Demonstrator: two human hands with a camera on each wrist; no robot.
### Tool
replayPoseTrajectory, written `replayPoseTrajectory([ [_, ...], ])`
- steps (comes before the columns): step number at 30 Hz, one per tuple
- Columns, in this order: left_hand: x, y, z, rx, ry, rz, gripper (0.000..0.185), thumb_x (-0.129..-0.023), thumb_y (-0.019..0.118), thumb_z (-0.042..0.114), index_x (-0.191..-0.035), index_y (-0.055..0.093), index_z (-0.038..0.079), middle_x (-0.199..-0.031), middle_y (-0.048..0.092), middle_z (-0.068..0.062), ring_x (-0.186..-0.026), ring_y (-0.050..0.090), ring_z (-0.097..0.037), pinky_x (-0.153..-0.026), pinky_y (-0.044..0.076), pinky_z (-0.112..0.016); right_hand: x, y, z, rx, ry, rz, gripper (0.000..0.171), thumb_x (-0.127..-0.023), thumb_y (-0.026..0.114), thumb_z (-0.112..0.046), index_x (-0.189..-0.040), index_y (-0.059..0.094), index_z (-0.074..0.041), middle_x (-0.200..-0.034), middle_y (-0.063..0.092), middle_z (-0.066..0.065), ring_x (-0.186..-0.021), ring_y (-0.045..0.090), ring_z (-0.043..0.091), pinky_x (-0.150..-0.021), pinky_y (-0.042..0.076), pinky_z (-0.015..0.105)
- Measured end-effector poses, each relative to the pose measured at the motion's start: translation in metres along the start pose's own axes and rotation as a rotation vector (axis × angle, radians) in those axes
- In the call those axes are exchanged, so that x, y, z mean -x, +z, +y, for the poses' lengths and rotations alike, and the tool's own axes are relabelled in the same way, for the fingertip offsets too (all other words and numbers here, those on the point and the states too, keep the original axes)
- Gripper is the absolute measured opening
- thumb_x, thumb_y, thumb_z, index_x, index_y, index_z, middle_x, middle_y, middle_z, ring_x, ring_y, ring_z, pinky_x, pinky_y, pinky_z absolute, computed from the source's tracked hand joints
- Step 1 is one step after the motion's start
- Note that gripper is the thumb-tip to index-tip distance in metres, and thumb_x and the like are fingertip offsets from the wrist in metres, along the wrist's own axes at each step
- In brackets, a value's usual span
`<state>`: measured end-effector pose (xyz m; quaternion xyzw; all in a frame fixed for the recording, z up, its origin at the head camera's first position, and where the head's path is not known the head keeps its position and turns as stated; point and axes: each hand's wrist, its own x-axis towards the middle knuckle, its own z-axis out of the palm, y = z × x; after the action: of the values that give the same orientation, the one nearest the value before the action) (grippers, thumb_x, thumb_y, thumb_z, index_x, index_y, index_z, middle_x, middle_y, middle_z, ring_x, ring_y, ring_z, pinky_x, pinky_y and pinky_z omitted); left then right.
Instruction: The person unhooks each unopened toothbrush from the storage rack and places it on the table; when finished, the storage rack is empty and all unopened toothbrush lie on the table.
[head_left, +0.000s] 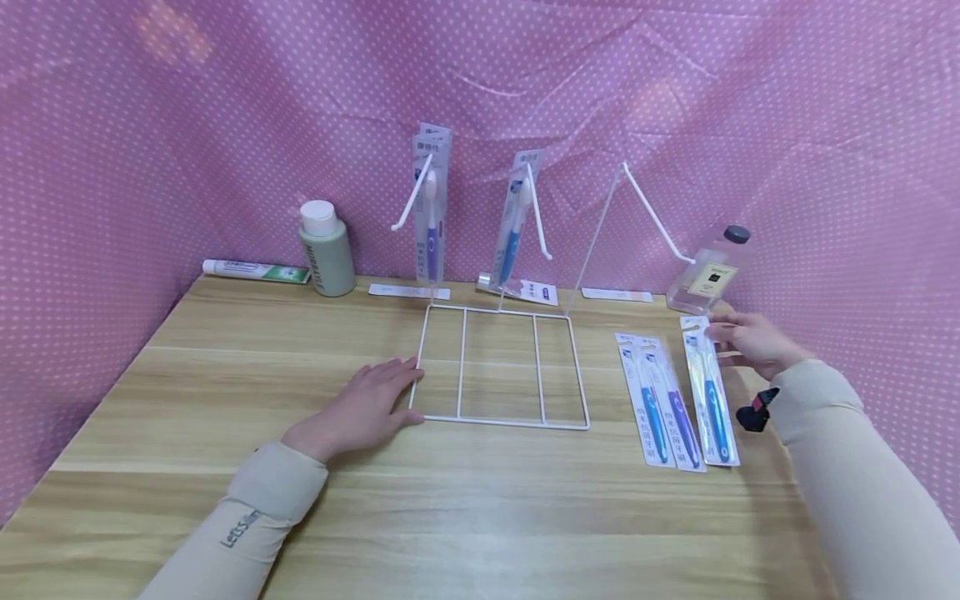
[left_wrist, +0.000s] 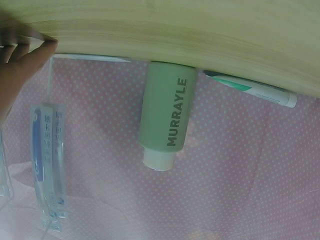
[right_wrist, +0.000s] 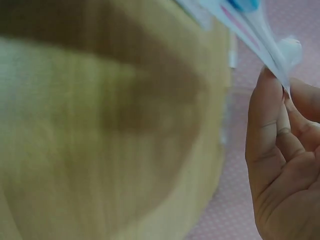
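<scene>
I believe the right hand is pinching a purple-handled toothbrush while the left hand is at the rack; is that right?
Not quite: the right hand pinches a blue-handled toothbrush, as the head view shows; the left hand is at the rack.

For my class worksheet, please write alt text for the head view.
A person's right hand pinches a packaged toothbrush beside two others lying on a wooden table; the left hand touches a white wire rack hung with more toothbrushes.
</scene>
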<state>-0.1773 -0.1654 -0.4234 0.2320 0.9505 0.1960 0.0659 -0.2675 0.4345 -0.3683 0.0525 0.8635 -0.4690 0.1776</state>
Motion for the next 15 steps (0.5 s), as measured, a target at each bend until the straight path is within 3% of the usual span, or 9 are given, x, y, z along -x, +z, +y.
replayPoseTrajectory([
  [8,0.000,0.000,-0.001,-0.002,0.008,0.006,0.072,-0.101,0.070,0.042,-0.158,0.048,0.004,-0.171,0.036,-0.015,-0.157,0.034,-0.042,-0.130,0.021,-0.067,-0.017,0.016,0.007,0.087,-0.004,-0.011,0.047,-0.110,0.047,-0.007,-0.150,0.036,0.014,-0.096,0.067,-0.005,-0.082,0.063,0.008,-0.072,0.061,0.029],
  [15,0.000,-0.001,-0.002,-0.009,0.012,0.005,0.071,-0.102,0.070,0.041,-0.158,0.048,0.005,-0.171,0.037,-0.015,-0.157,0.035,-0.042,-0.129,0.022,-0.067,-0.026,0.024,0.013,0.126,0.052,0.001,0.042,-0.110,0.048,-0.006,-0.146,0.041,0.014,-0.094,0.072,0.001,-0.078,0.067,0.011,-0.067,0.062,0.029],
])
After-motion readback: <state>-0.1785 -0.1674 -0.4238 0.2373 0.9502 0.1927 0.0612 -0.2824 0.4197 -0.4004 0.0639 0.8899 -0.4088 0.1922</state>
